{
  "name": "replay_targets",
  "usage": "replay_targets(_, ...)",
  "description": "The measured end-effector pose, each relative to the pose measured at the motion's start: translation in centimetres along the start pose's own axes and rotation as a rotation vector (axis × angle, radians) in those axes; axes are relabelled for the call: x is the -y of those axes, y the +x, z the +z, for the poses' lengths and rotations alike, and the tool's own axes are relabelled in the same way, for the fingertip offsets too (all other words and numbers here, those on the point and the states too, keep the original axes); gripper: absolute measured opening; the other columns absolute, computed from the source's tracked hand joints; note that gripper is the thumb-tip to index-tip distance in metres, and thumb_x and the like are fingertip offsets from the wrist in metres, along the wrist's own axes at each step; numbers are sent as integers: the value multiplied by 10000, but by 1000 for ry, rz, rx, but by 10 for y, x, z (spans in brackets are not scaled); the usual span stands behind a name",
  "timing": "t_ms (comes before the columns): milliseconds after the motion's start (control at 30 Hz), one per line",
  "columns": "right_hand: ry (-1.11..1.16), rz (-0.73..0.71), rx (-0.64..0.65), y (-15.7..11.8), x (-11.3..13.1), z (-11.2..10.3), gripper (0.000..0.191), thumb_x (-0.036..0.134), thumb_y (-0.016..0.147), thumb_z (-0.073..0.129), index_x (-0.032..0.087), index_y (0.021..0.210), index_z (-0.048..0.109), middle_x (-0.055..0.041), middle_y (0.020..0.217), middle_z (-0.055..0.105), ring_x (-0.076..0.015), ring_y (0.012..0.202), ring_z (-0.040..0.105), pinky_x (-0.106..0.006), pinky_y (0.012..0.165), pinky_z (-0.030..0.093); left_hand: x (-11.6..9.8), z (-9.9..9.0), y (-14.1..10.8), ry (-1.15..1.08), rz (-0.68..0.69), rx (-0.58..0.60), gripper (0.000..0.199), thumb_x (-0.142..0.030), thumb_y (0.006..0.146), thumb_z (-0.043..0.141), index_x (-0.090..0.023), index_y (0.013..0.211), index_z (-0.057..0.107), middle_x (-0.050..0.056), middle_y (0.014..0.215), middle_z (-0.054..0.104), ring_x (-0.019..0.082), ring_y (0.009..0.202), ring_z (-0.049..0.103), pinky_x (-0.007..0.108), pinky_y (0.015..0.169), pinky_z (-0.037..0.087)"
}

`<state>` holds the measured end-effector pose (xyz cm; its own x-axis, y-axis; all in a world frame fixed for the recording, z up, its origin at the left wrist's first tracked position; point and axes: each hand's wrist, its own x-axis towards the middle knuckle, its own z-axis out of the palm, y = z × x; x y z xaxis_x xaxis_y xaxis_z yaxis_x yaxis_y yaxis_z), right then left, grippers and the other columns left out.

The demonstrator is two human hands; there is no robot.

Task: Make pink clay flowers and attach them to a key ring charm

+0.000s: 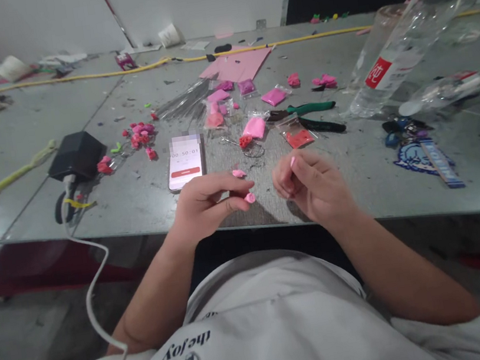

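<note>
Between the thumb and fingers of my left hand [210, 204] is a small pink clay rosebud [250, 198], its rolled end pointing right. My right hand [312, 185] is closed, with a tiny bit of pink clay [293, 161] pinched at the thumb tip. The two hands are apart over the front edge of the table. Just beyond my left fingertips lies another pink clay piece [238, 173]. Farther back are an opened packet of light pink clay [254, 127], a red clay rose [245, 141] and a bag of red clay [299, 137].
A phone [184, 161] showing a timer lies left of centre, near a black power adapter [76, 157] with a white cable. Green-handled pliers [317, 108] rest behind my right hand. Several finished flowers [141, 134] sit at left. A large plastic bottle [408, 43] stands at right.
</note>
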<state>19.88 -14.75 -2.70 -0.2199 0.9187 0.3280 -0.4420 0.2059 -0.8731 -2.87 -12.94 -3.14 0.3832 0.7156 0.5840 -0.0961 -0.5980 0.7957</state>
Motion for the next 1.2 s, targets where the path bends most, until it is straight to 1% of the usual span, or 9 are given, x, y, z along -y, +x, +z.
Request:
replay_targets(100,-56,-119,38,-4,-7,4,319,476,1028,720,221,837,723,16,680,566,-124,610,506,-284,564,387,6,19,-7,-243,-19,-169,159,-303,852,926,-275,997,868,24,793,810,156,725,733,306,744,584)
replay_targets(233,-174,-307,50,-7,-11,11,243,422,1037,717,231,887,724,19,700,592,-125,626,525,-285,587,438,13,35,-9,-395,-59,-206,92,-333,903,881,-261,940,837,22,794,797,154,726,723,321,741,585)
replay_targets(300,-230,-352,38,-8,-12,15,190,408,1022,742,241,933,727,28,700,613,-122,615,551,-285,595,479,14,39,-7,-385,-32,-217,79,-319,909,876,-269,949,830,15,809,799,147,739,719,314,741,583)
replay_targets(433,-340,-371,-61,-14,-15,21,167,402,980,797,273,1055,722,21,753,689,-140,634,632,-301,610,554,13,41,-5,-333,33,-255,86,-318,903,886,-295,950,818,-2,845,801,145,770,717,347,810,598)
replay_targets(567,-407,-461,-26,-16,-18,23,109,288,994,777,294,1100,748,-17,916,782,-162,737,709,-337,694,605,12,43,-5,-285,40,-271,114,-370,920,869,-290,935,791,-3,833,787,158,771,714,376,806,610)
replay_targets(667,-468,-532,-13,-14,-18,23,171,213,972,793,300,1118,776,-28,981,814,-186,823,751,-360,757,626,13,43,-6,-240,34,-301,182,-419,909,874,-271,898,768,2,814,775,163,764,707,378,788,614)
replay_targets(867,-516,-538,3,-13,-17,23,194,174,975,780,287,1131,794,-28,972,820,-173,778,752,-355,757,638,12,44,-7,-188,52,-307,228,-462,904,872,-269,888,751,3,811,767,166,737,693,390,758,607)
replay_targets(1067,-560,-527,-17,-14,-17,25,163,226,989,768,316,1123,790,-23,950,827,-187,747,756,-363,698,644,10,46,-7,-229,112,-293,145,-399,918,870,-299,944,768,-8,861,792,160,747,700,380,753,594)
replay_targets(1200,-564,-540,-2,-13,-16,25,206,190,985,761,319,1143,784,-18,960,825,-180,759,757,-353,711,649,11,47,-7,-230,127,-301,148,-394,912,875,-298,945,768,-6,865,792,161,755,702,372,740,589)
